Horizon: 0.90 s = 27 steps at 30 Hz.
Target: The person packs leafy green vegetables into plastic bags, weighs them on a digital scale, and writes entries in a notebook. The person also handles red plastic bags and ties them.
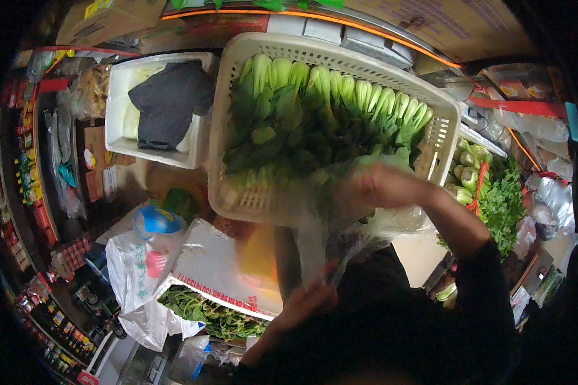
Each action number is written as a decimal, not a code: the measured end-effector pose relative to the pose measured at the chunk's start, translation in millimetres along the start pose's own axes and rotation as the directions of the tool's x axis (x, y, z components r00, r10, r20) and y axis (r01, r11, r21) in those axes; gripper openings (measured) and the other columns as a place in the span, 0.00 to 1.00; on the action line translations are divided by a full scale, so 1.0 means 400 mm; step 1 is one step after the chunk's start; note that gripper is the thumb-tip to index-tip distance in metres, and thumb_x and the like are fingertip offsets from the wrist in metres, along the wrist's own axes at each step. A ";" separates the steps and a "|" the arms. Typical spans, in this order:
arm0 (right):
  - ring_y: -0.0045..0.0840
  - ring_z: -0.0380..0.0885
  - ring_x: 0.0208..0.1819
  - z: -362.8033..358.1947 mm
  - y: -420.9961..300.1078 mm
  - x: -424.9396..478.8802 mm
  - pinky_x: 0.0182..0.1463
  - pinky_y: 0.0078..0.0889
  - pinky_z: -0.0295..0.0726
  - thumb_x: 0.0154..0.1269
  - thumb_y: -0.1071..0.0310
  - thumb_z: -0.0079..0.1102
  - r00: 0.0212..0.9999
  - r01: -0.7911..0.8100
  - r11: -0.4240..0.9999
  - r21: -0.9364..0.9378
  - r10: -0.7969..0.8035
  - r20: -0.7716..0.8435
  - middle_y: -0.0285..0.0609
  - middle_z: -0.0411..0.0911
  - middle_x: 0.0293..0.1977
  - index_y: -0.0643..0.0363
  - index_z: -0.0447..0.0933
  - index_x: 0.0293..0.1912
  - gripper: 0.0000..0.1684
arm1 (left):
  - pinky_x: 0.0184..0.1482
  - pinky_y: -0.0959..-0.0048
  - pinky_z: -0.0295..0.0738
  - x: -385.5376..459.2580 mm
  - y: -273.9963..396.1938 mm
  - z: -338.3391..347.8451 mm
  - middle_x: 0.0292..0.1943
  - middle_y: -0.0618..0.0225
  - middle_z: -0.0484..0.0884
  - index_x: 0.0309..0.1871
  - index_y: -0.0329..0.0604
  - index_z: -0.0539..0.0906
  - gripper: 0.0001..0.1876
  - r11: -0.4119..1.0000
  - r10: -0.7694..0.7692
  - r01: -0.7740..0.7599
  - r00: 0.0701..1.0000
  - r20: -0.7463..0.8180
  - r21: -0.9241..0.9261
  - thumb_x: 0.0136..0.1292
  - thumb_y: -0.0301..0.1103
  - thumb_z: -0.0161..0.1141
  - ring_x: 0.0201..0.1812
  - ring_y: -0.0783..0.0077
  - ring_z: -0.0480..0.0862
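Rows of bok choy (313, 106) fill a pale plastic crate (443, 139), most with white-green stalks towards the far side and dark leaves towards me. Over the crate's near right part is my right hand (380, 185), blurred by motion. Green leaves show right beside its fingers, but whether it grips any is unclear. Closer to my body, my left hand (315, 293) is closed on a clear plastic bag (313, 245). The bag hangs between my two hands, below the crate's near rim, and its outline is smeared.
A white foam box (113, 115) with a dark cloth (168, 106) adjoins the crate's left side. Near my left arm stands another foam box (221, 250) beside leafy greens (188, 303). Bundled vegetables (501, 207) lie right; stocked shelves (29, 178) line the left.
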State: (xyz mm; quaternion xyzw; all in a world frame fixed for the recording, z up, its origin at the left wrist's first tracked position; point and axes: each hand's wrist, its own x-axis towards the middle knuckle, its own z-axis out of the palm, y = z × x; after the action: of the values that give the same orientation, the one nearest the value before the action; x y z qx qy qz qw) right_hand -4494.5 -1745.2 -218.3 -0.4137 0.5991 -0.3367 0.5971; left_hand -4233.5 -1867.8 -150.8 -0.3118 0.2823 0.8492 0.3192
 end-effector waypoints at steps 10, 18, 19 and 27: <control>0.48 0.41 0.66 -0.090 0.387 0.531 0.62 0.52 0.51 0.39 0.31 0.60 0.004 -0.452 0.498 0.741 0.831 -0.556 0.60 0.40 0.64 0.71 0.39 0.63 0.68 | 0.42 0.79 0.65 0.022 0.001 -0.113 0.31 0.69 0.73 0.67 0.39 0.51 0.30 0.989 0.009 0.005 0.995 0.097 -0.146 0.65 0.35 0.47 0.33 0.79 0.70; 0.45 0.46 0.65 -0.044 0.225 0.505 0.62 0.52 0.55 0.36 0.34 0.65 -0.052 -0.621 0.488 0.613 0.755 -0.654 0.59 0.43 0.63 0.67 0.38 0.64 0.70 | 0.42 0.80 0.67 0.018 0.029 -0.221 0.38 0.71 0.74 0.67 0.41 0.54 0.28 0.995 0.101 -0.099 0.984 0.148 -0.025 0.65 0.33 0.48 0.37 0.81 0.70; 0.45 0.47 0.65 -0.047 0.252 0.494 0.62 0.51 0.55 0.36 0.35 0.66 -0.127 -0.660 0.417 0.625 0.758 -0.640 0.59 0.44 0.63 0.68 0.38 0.64 0.70 | 0.43 0.80 0.67 0.013 0.040 -0.231 0.39 0.71 0.74 0.67 0.41 0.54 0.28 0.996 0.085 -0.084 0.985 0.149 -0.012 0.65 0.32 0.48 0.38 0.81 0.70; 0.40 0.68 0.53 -0.028 0.356 0.574 0.56 0.34 0.67 0.37 0.47 0.71 -0.014 0.038 0.642 0.766 0.767 -0.642 0.60 0.65 0.53 0.77 0.44 0.60 0.64 | 0.45 0.81 0.66 -0.038 0.088 -0.279 0.52 0.71 0.70 0.67 0.43 0.56 0.27 0.994 -0.079 0.076 0.996 0.033 0.075 0.64 0.29 0.48 0.40 0.82 0.69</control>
State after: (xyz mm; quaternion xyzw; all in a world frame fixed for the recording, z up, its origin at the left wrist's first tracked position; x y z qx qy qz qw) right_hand -4506.4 -1890.8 -445.9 0.3161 0.7817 -0.4942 0.2115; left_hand -4210.6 -1971.5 -202.1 -0.2953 0.2952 0.8308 0.3681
